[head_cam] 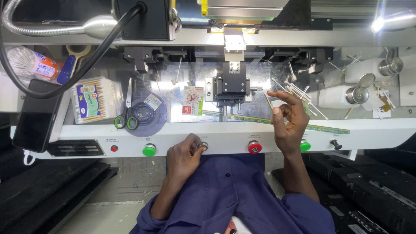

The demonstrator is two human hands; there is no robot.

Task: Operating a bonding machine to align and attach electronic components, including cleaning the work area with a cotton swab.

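Note:
My left hand (183, 159) rests on the white front panel (225, 138) of a bench machine, its fingertips closed around a small silver knob (203, 146). My right hand (287, 120) is raised above the panel, right of a black clamp fixture (234, 88). Its thumb and fingers are pinched on a thin swab stick (268, 101). A long green strip (323, 128) lies along the deck under that hand. Several loose swab sticks (299, 93) lie scattered just beyond the fingers.
The panel carries a small red button (114, 148), green buttons (149, 150) (305, 146) and a red mushroom button (255, 147). At the left lie a cotton swab box (93, 100), green-handled scissors (126, 118), a clear reel (148, 113) and a dark phone (32, 116). White bottles (340, 96) stand right.

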